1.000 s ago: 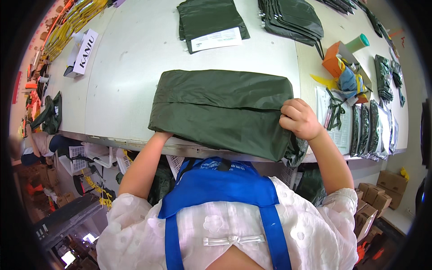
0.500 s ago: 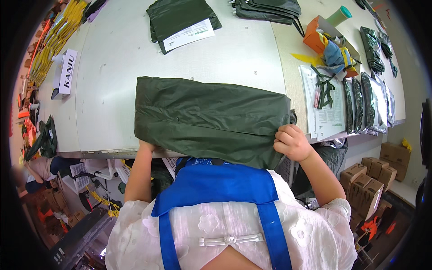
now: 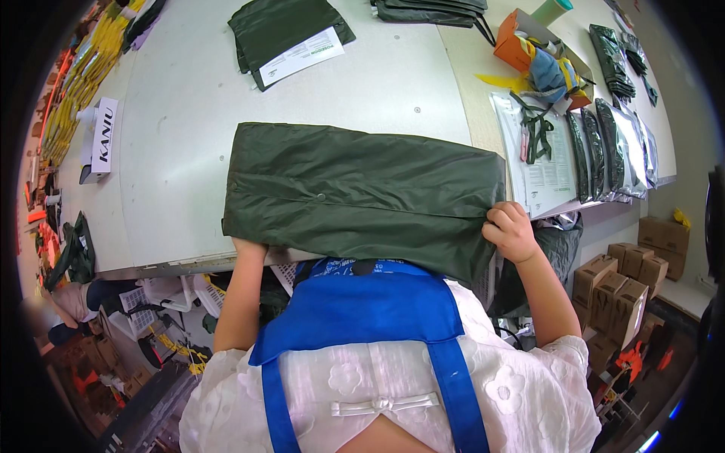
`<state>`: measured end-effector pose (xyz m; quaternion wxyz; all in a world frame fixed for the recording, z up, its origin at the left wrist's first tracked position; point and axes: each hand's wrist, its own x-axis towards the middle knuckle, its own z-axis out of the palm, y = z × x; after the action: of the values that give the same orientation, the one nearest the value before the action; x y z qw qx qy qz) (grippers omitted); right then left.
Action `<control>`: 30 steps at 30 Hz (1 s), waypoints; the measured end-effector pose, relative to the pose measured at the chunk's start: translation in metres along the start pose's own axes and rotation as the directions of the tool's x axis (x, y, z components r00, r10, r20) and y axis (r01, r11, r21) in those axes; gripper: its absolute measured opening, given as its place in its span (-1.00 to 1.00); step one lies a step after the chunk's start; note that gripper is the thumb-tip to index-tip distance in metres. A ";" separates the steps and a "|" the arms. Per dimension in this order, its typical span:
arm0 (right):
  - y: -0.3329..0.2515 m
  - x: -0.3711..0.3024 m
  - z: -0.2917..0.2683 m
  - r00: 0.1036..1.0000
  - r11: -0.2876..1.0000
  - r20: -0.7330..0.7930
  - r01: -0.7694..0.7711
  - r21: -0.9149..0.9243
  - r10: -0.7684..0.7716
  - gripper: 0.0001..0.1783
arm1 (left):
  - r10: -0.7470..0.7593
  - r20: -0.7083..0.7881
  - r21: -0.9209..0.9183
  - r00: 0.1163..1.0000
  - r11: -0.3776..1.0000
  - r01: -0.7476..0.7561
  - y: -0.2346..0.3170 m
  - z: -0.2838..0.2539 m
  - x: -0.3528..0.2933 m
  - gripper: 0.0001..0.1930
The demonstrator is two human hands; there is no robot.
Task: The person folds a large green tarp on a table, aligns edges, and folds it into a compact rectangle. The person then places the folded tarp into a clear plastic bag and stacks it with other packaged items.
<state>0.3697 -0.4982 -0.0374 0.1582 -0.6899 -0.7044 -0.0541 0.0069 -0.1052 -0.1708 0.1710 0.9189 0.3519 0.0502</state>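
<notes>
A dark green folded garment [image 3: 370, 174] of thin, slightly shiny fabric lies in front of me, wider than it is deep. Along its middle runs a lengthwise seam or flap with a small round snap. At the garment's right end my right hand [image 3: 512, 232] is closed, pinching the fabric edge between thumb and fingers. My left hand [image 3: 249, 248] reaches under the near left corner, where the cloth hides its fingers. The near edge of the garment hangs over the table's front edge towards my blue apron [image 3: 362, 309].
On the white table [image 3: 181, 174] a green folded stack with a paper sheet [image 3: 302, 57] lies far left, another green stack [image 3: 430, 11] beyond. An orange box [image 3: 521, 41], papers [image 3: 547, 177] and wrapped green packets [image 3: 615, 151] sit right. Cartons [image 3: 604, 302] stand below right.
The garment has shifted to the right and spread a little wider, its right end drawn out by my right hand. My left hand stays under the near left corner.
</notes>
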 end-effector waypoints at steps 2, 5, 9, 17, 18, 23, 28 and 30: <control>0.001 -0.014 0.011 0.998 0.999 0.042 -0.040 -0.025 0.041 -0.91 | 0.054 0.004 0.021 0.999 0.998 -0.054 -0.008 0.004 0.001 -0.38; 0.001 -0.029 0.030 0.987 0.992 0.123 -0.097 -0.075 0.106 -0.94 | -0.001 0.087 -0.134 0.996 0.991 0.012 0.003 -0.007 -0.006 -0.41; 0.008 -0.037 0.041 0.983 0.987 0.116 -0.135 -0.088 0.145 -0.93 | 0.114 0.277 0.103 0.954 0.984 -0.147 0.024 -0.042 -0.027 -0.44; -0.007 -0.034 0.009 0.810 0.798 0.181 -0.583 0.151 0.558 -0.39 | 0.219 0.264 0.256 0.939 0.923 -0.287 -0.005 -0.024 -0.051 -0.50; -0.013 -0.044 0.015 0.677 0.633 0.123 -0.727 0.267 0.725 -0.44 | 0.191 0.282 0.236 0.940 0.936 -0.261 -0.001 -0.024 -0.049 -0.50; -0.043 -0.059 0.059 -0.044 -0.238 0.376 -0.840 0.488 0.926 -0.54 | 0.132 0.310 0.202 0.942 0.958 -0.201 0.005 -0.023 -0.048 -0.48; -0.051 -0.040 0.057 0.018 -0.217 0.387 -0.803 0.555 0.922 -0.65 | 0.197 0.258 0.187 0.946 0.951 -0.248 -0.007 -0.013 -0.052 -0.46; -0.045 -0.051 0.066 0.026 -0.239 0.450 -0.819 0.522 0.893 -0.74 | 0.219 0.229 0.162 0.948 0.952 -0.259 -0.002 -0.011 -0.049 -0.46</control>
<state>0.3151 -0.5292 -0.1080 0.4237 -0.8536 0.0349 0.3011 -0.0328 -0.1332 -0.1600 0.1109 0.9671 0.2208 -0.0597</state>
